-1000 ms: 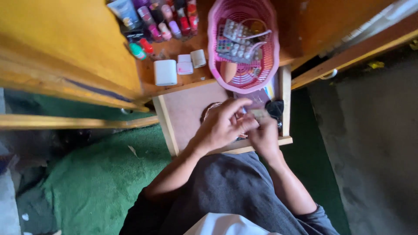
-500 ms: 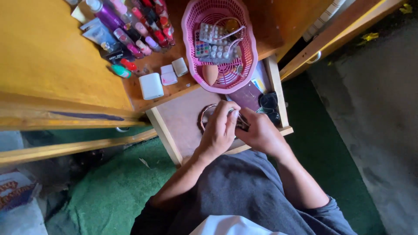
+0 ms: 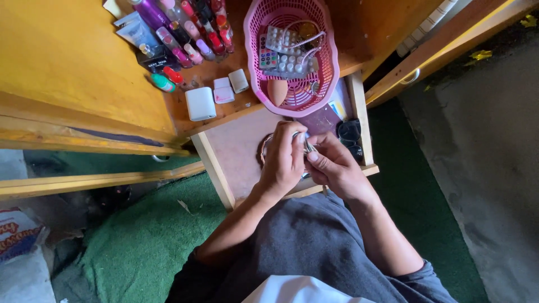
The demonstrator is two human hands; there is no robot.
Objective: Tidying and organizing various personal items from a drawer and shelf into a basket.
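A small, thin, silvery metal piece (image 3: 308, 147) is sitting pinched between the left grip (image 3: 285, 160) and the right grip (image 3: 331, 165), just where their fingertips are meeting above the open wooden drawer (image 3: 236, 147). Only a short glinting length of it is showing past the fingers; its exact shape cannot be told. A round brown ring-shaped bangle (image 3: 264, 150) is lying flat on the drawer floor, mostly hidden under the left grip.

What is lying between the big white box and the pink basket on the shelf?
In the head view, two smaller boxes lie between the big white box and the pink basket: a white-and-pink one and a cream one.
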